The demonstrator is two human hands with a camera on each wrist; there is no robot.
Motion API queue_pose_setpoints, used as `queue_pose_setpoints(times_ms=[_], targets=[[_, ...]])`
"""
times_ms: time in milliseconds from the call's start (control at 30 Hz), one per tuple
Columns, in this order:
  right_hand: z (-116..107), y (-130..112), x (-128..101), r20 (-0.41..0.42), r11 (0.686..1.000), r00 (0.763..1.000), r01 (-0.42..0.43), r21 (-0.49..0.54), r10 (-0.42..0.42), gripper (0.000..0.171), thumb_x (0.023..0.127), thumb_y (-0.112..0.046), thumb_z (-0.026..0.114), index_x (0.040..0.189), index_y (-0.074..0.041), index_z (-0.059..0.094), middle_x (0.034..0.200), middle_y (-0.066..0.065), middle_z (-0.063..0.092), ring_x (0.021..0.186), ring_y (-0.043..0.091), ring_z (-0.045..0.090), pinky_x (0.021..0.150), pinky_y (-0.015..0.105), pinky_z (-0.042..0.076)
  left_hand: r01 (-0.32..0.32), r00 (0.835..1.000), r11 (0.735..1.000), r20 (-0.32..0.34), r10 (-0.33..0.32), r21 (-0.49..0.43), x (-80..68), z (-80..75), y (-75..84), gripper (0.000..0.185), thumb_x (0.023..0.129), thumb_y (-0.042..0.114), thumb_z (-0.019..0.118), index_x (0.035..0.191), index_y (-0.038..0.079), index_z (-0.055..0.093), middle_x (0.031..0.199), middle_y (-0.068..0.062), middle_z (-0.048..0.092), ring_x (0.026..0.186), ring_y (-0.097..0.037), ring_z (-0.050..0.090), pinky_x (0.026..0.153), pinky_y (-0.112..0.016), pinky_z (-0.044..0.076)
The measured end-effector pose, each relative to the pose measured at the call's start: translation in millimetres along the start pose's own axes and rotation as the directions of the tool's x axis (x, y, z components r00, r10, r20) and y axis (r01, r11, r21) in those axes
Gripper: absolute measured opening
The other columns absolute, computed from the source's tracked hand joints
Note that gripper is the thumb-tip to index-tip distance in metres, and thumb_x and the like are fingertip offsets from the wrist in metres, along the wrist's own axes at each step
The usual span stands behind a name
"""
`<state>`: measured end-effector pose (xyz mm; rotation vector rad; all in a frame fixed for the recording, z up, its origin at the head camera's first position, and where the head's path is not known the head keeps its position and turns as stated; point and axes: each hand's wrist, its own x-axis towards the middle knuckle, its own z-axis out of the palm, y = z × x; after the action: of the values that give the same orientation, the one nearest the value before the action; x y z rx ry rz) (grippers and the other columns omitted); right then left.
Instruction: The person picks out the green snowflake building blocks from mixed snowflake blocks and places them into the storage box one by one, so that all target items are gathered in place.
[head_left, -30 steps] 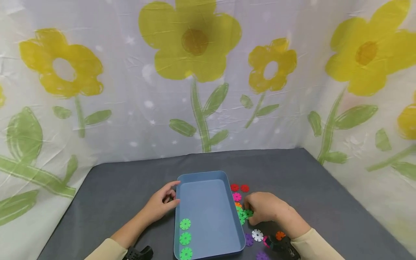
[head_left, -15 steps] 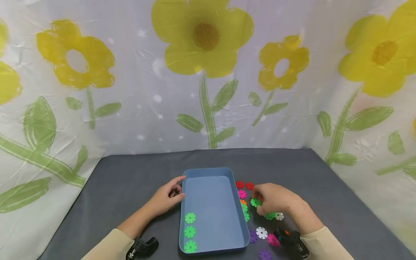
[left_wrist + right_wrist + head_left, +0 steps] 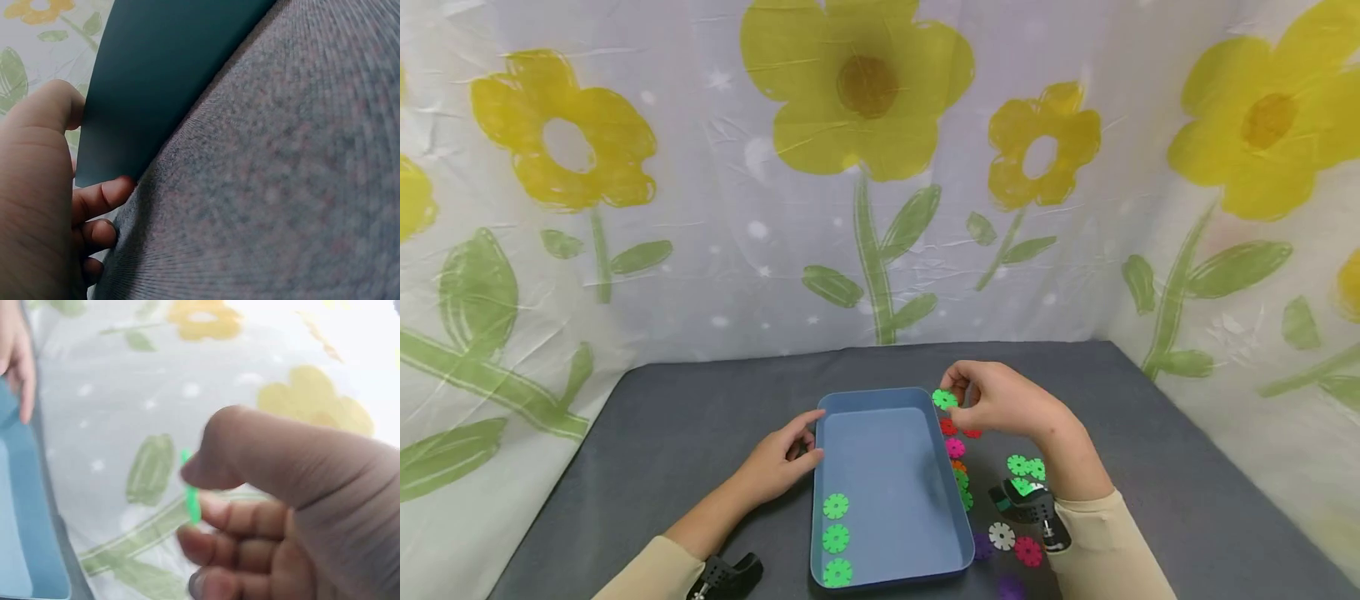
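My right hand (image 3: 1000,398) pinches a green notched plastic disc (image 3: 944,400) between thumb and fingers, raised near the far right corner of the blue tray (image 3: 887,467). The right wrist view shows this green disc (image 3: 192,487) edge-on, slightly blurred. My left hand (image 3: 781,458) rests its thumb and fingertips against the tray's left side. Seen from the left wrist, the tray wall (image 3: 150,81) stands beside these fingers, the other fingers loosely bent. Three green discs (image 3: 835,538) form a column along the tray's left edge inside.
Right of the tray lie red discs (image 3: 948,427), a pink disc (image 3: 955,448), several green discs (image 3: 1017,465), a white disc (image 3: 1002,536) and purple discs (image 3: 1011,587). A dark grey cloth (image 3: 700,433) covers the table. A flowered curtain (image 3: 715,208) hangs behind.
My right hand has picked a green disc from the pile right of the tray and carried it up and away to the tray's far right corner. The left hand stays at the tray.
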<state>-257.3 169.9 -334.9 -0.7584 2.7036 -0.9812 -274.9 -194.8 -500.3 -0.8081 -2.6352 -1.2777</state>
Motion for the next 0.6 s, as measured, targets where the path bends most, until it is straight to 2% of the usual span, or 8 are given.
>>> queue_pose_setpoints(times_ms=[100,300,467,600], targets=[[12.3,-6.3,7.8,-0.012,1.000,1.000,0.028,0.011,-0.028,0.028,0.088,-0.010,0.072,0.114,-0.010,0.063,0.096,0.003,0.060,0.060,0.018,0.057,0.060,0.037,0.050,0.016,1.000,1.000,0.005,-0.016,0.007,-3.0,0.2,-0.4,0.057,0.101,0.022,0.067,0.152,0.006,0.047,0.093,0.007,0.059,0.063,-0.007,0.044,0.061,-0.029,0.040],[42.3,-16.1,24.0,-0.048,0.986,0.987,0.148,-0.078,-0.152,0.028,0.088,-0.015,0.075,0.114,-0.014,0.066,0.094,-0.005,0.061,0.069,0.015,0.053,0.063,0.031,0.046,0.030,1.000,1.000,0.001,-0.030,0.005,-4.1,1.1,0.3,0.056,0.100,0.021,0.067,0.151,0.006,0.048,0.092,0.008,0.058,0.064,-0.007,0.044,0.063,-0.029,0.041],[65.9,-22.7,38.1,-0.065,0.976,0.974,0.213,-0.046,-0.216,0.026,0.089,-0.017,0.076,0.113,-0.017,0.066,0.094,-0.007,0.061,0.069,0.015,0.051,0.062,0.030,0.045,0.021,1.000,1.000,-0.013,-0.021,0.002,-1.4,0.2,1.9,0.055,0.099,0.020,0.068,0.149,0.005,0.050,0.090,0.008,0.058,0.064,-0.007,0.045,0.062,-0.028,0.041],[85.4,-20.5,50.2,-0.081,0.968,0.965,0.251,-0.003,-0.251,0.025,0.090,-0.015,0.078,0.112,-0.014,0.067,0.094,-0.001,0.063,0.066,0.016,0.050,0.060,0.028,0.044,0.018,1.000,1.000,-0.015,-0.018,0.005,-0.7,-0.2,1.9,0.053,0.099,0.020,0.067,0.147,0.004,0.051,0.088,0.008,0.057,0.063,-0.007,0.045,0.061,-0.028,0.041]])
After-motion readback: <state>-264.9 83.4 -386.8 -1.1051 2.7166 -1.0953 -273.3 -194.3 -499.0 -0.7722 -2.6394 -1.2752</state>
